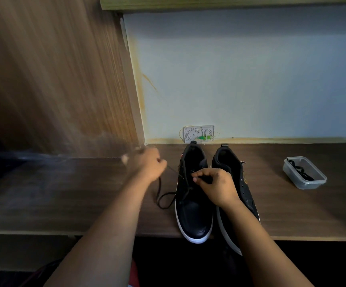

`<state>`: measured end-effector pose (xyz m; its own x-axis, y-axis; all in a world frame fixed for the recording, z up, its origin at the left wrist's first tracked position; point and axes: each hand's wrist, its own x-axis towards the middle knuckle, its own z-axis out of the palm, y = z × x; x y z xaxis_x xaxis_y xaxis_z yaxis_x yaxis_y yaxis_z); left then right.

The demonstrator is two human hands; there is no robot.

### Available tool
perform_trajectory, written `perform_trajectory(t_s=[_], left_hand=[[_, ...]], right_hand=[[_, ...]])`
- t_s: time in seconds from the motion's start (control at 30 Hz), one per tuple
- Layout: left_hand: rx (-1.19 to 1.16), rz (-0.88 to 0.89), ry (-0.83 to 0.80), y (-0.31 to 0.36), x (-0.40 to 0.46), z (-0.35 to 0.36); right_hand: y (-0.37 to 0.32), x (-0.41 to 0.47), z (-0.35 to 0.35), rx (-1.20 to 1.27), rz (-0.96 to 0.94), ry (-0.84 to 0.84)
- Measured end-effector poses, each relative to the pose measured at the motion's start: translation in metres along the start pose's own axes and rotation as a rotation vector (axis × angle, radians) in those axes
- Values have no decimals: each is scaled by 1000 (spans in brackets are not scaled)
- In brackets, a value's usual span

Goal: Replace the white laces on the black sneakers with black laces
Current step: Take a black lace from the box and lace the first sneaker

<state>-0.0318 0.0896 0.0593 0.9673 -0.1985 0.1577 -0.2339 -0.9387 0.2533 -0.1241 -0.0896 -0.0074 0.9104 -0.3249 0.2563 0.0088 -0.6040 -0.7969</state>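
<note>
A black lace [165, 198] is being threaded through the left sneaker [192, 206], pinched by the right hand [215, 185] above its eyelets and gripped by the left hand [149, 164] beside it, so pulling taut seems called for next.

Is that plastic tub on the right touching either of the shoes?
Apart. In the head view, the plastic tub sits well to the right of the right sneaker, with a wide strip of bare desk between them.

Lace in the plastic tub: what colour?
Black; the lace shows through the clear tub in the head view.
</note>
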Motion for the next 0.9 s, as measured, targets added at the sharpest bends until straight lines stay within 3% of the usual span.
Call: perform_trajectory(t_s=[0.07,0.17,0.27,0.37,0.47,0.57,0.8,0.9], left_hand=[[-88,-265,66,-20,9,-12],[-67,-477,100,-49,17,-21],[91,-544,-114,-62,18,-17],[149,-360,-380,-52,18,6],[-224,3,-430,-24,10,27],[-202,216,-388,10,-6,33],[-252,198,-389,19,-4,46],[-110,189,-272,13,1,31]], right_hand=[[1,1,-2,6,22,9],[0,3,-4,52,36,36],[0,4,-4,96,24,47],[0,3,-2,97,-1,10],[0,3,0,69,-29,-5],[1,3,0,46,-51,23],[2,4,-6,71,-19,-6],[2,4,-7,57,6,-32]])
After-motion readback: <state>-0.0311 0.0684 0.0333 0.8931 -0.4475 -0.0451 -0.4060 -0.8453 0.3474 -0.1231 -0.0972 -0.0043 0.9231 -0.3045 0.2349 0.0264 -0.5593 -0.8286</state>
